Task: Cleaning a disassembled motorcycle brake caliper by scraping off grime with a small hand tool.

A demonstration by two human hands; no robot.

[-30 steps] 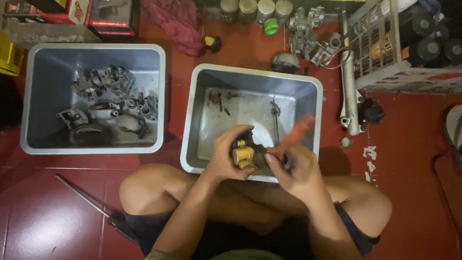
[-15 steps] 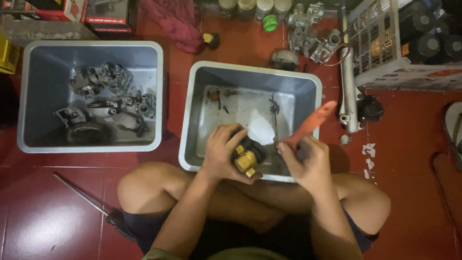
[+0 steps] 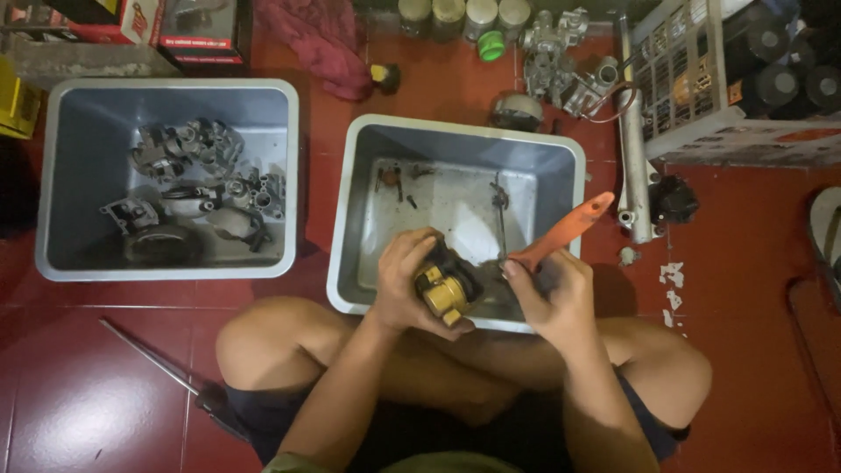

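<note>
The left hand [image 3: 405, 289] is closed around a small round metal part with a brass-yellow core [image 3: 445, 290], held over the near edge of the grey plastic tub [image 3: 350, 219]. Just right of it, the right hand [image 3: 552, 293] grips an orange-handled brush [image 3: 561, 235]. Since half a second ago the brush handle has dropped lower and the part has turned slightly. Well to the left sits a second grey tub of metal castings [image 3: 188, 188].

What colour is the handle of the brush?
Orange: the brush handle in the right hand, clear in the head view.
</note>
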